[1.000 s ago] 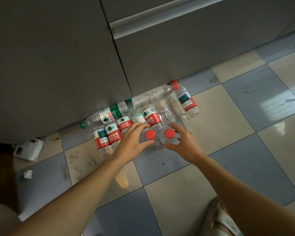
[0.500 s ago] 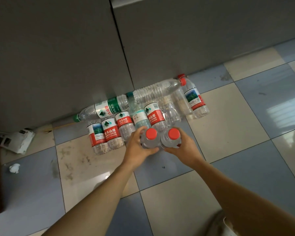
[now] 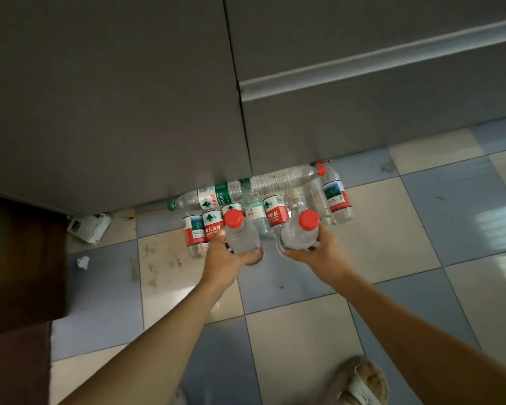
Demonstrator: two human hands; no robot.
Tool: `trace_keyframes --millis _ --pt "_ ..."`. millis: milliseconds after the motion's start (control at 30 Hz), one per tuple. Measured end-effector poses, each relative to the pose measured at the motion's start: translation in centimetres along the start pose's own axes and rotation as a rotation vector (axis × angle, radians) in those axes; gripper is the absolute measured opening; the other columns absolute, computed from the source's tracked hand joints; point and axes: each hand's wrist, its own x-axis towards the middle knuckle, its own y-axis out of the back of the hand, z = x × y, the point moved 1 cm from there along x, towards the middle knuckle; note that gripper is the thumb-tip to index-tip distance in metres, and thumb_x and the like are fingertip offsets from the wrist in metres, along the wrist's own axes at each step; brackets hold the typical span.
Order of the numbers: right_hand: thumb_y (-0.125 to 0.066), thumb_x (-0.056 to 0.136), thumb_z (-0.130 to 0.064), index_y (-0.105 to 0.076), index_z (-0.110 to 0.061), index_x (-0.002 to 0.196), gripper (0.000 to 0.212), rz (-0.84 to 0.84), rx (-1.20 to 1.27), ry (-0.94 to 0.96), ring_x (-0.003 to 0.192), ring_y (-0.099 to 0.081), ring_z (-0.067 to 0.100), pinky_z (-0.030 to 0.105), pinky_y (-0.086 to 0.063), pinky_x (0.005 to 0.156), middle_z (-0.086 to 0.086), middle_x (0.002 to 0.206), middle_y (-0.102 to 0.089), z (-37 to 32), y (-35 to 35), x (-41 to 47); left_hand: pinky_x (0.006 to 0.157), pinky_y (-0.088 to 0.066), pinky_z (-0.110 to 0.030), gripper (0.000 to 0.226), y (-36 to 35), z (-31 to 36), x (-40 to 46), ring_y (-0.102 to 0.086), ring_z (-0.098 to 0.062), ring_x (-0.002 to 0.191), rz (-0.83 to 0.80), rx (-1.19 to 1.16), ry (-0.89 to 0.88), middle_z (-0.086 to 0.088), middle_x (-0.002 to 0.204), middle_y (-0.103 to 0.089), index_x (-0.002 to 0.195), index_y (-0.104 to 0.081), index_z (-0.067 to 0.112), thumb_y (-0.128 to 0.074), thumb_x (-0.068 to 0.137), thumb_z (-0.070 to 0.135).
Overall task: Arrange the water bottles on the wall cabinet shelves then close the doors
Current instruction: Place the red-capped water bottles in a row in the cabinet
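My left hand (image 3: 221, 260) grips a clear red-capped water bottle (image 3: 241, 236) round its lower body, lifted off the floor. My right hand (image 3: 319, 254) grips a second red-capped bottle (image 3: 301, 233) the same way, a little to the right. Behind them several more bottles stay on the tiled floor against the grey cabinet front (image 3: 129, 97): a green-labelled bottle (image 3: 208, 197) and a long clear bottle (image 3: 284, 176) lie on their sides, and red-labelled bottles (image 3: 275, 213) stand in a row. No shelf is in view.
A white crumpled box (image 3: 89, 228) and a scrap of paper (image 3: 83, 262) lie on the floor at left. A dark brown piece of furniture (image 3: 21, 264) fills the left edge. My slippered foot (image 3: 360, 381) is at the bottom. A metal handle strip (image 3: 377, 58) crosses the right cabinet door.
Both hands closed round the two red-capped bottles and lifted them up off the floor towards the camera. The view rose and tilted, showing more of the cabinet front.
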Motion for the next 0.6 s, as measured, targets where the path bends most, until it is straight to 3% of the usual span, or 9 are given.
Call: trace_keyframes --millis 100,167,267,367,467,600 --pt "-0.090 0.073 -0.015 -0.051 -0.023 0.140 0.078 -0.035 -0.004 0.000 0.122 -0.060 0.020 0.042 -0.050 0.106 -0.003 0.130 -0.064 -7.2 0.2 -4.6 0.069 -0.051 -0.017 0.056 3.4 6.6 -4.0 -0.069 -0.003 0.089 0.031 0.007 0.008 0.014 0.094 -0.073 0.105 -0.066 0.032 -0.097 0.060 0.022" --pt "-0.090 0.072 -0.014 -0.050 -0.023 0.140 0.080 -0.049 0.011 -0.004 0.123 -0.059 0.021 0.046 -0.048 0.108 -0.002 0.130 -0.063 -12.5 0.4 -7.7 0.066 -0.052 -0.017 0.052 5.9 11.6 -6.8 -0.070 -0.003 0.083 0.052 0.004 0.006 0.014 0.088 -0.074 0.100 -0.067 0.030 -0.097 0.060 0.018" --pt "-0.091 0.072 -0.014 -0.050 -0.026 0.140 0.080 -0.052 0.017 0.024 0.120 -0.060 0.018 0.037 -0.051 0.101 -0.005 0.128 -0.064 -20.8 0.8 -11.9 0.059 -0.050 -0.009 0.048 9.6 19.5 -10.7 -0.069 0.005 0.076 0.078 -0.018 -0.009 0.023 0.084 -0.073 0.092 -0.065 0.033 -0.096 0.060 0.014" --pt "-0.092 0.071 -0.019 -0.053 -0.029 0.135 0.076 -0.048 0.003 0.064 0.112 -0.063 0.011 0.023 -0.052 0.089 -0.009 0.122 -0.066 -29.9 1.2 -15.6 0.065 -0.054 -0.015 0.048 14.0 27.8 -14.7 -0.071 0.000 0.078 0.099 -0.053 -0.027 0.014 0.085 -0.075 0.096 -0.066 0.028 -0.096 0.061 0.015" --pt "-0.093 0.069 -0.013 -0.058 -0.030 0.127 0.069 -0.046 0.046 0.119 0.105 -0.068 0.012 0.020 -0.056 0.077 -0.009 0.112 -0.071 -39.0 1.3 -18.5 0.062 -0.054 -0.014 0.047 18.8 35.8 -17.6 -0.072 -0.001 0.076 0.118 -0.075 -0.082 0.016 0.082 -0.075 0.095 -0.065 0.028 -0.096 0.062 0.016" --pt "-0.094 0.066 -0.012 -0.061 -0.032 0.120 0.067 -0.014 0.077 0.246 0.096 -0.071 0.003 0.013 -0.055 0.074 -0.014 0.106 -0.075 -50.7 0.7 -22.5 0.066 -0.053 -0.015 0.052 25.3 46.0 -20.4 -0.072 -0.004 0.082 0.085 -0.090 -0.175 0.009 0.090 -0.074 0.104 -0.065 0.024 -0.096 0.063 0.020"
